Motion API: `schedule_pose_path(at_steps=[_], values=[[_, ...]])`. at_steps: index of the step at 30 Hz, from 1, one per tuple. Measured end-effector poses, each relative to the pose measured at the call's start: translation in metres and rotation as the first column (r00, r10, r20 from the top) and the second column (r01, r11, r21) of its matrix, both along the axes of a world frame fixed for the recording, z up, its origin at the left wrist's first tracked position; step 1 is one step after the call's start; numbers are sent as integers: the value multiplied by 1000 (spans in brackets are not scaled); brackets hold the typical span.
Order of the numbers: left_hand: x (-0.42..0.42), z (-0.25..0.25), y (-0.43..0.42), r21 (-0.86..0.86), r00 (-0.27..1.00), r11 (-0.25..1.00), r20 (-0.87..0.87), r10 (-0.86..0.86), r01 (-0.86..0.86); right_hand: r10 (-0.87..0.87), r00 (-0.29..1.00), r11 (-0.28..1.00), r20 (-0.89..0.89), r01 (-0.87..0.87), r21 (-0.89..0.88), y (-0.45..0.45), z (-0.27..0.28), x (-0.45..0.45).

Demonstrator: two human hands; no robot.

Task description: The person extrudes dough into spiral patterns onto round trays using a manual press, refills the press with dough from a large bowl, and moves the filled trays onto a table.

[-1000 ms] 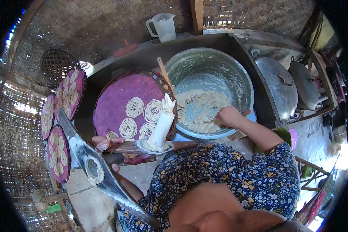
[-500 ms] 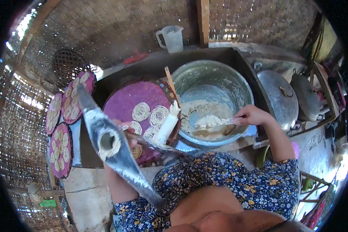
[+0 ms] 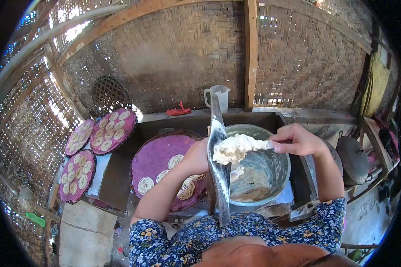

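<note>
My left hand point(image 3: 198, 156) is wrapped round a long dark wooden press point(image 3: 223, 191), which stands nearly upright in view over the basin; its fingers are mostly behind the wood. White dough smears the press. Pinched in my right hand point(image 3: 295, 141) is a tool loaded with a lump of pale dough point(image 3: 238, 148), held against the middle of the press. Behind and below is a large basin point(image 3: 286, 173) with wet dough inside. To its left, a round purple tray point(image 3: 153, 153) bears coiled noodle nests point(image 3: 145, 185).
Three smaller purple trays with nests point(image 3: 114, 131) stand at the left. A clear plastic jug point(image 3: 223, 100) and a red cloth or bag point(image 3: 178, 110) are at the back. Lidded metal pots point(image 3: 353, 160) stand at the right, beside a woven wall point(image 3: 165, 62).
My right hand has lifted a dough lump out of the basin to the press. My left hand has moved the press right and turned it more upright. The view has tilted up.
</note>
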State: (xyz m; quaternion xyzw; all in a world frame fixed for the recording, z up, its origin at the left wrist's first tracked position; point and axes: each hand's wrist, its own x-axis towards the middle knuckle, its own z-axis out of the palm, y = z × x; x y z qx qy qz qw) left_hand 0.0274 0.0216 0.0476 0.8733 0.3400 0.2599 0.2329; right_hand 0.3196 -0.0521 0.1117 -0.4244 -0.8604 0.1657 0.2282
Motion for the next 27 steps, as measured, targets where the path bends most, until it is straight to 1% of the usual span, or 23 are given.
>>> schedule_pose_path(at_steps=[1,2,4,7,9,10,11,12,13,15,16,17,19,20,21,23,24,27], values=[[1,1,-2,19,1000,1000,-19,7,-6,-61,988,991,143,43,127,0,6,-3],[3,4,-5,36,999,999,-38,15,-14,-91,971,968,223,33,250,-2,16,-5],[8,7,-11,48,998,998,-56,32,-30,-176,915,882,364,-17,471,-7,39,-14],[18,2,-10,55,994,996,-79,74,-69,-194,870,750,453,-166,640,-19,52,-52],[23,-5,-3,58,990,993,-93,109,-104,-223,802,663,554,-293,690,-17,31,-80],[24,-4,-3,49,989,991,-85,125,-121,-319,732,605,602,-332,724,-24,20,-93],[25,-4,-2,41,987,989,-75,142,-139,-399,697,481,596,-394,783,-28,14,-97],[24,-3,0,38,985,987,-64,160,-158,-399,739,437,543,-368,821,-29,3,-98],[23,-2,3,37,979,987,-121,161,-157,-392,778,391,490,-341,855,-28,-2,-95],[19,-6,9,22,959,986,-230,168,-168,-303,861,472,407,-236,850,-28,4,-81],[15,-23,21,9,972,983,-149,181,-182,-258,899,513,355,-184,838,-29,8,-71],[9,-22,22,18,978,984,-107,179,-178,-277,913,551,300,-105,828,-33,16,-58],[-5,-19,25,35,986,985,-13,169,-168,-344,933,511,107,91,855,-42,30,-39],[-10,-20,27,-16,987,988,53,155,-154,-399,913,504,88,138,853,-39,29,-29],[-11,-24,30,-22,987,990,68,144,-142,-456,888,495,67,191,848,-36,25,-24],[-9,-32,35,-35,990,994,87,109,-107,-389,913,603,125,149,784,-26,16,-23],[-6,-33,37,-5,993,993,29,116,-116,-355,922,650,151,128,749,-24,14,-22],[1,-22,26,-40,991,991,39,130,-128,-363,921,626,142,128,769,-33,28,-22]])
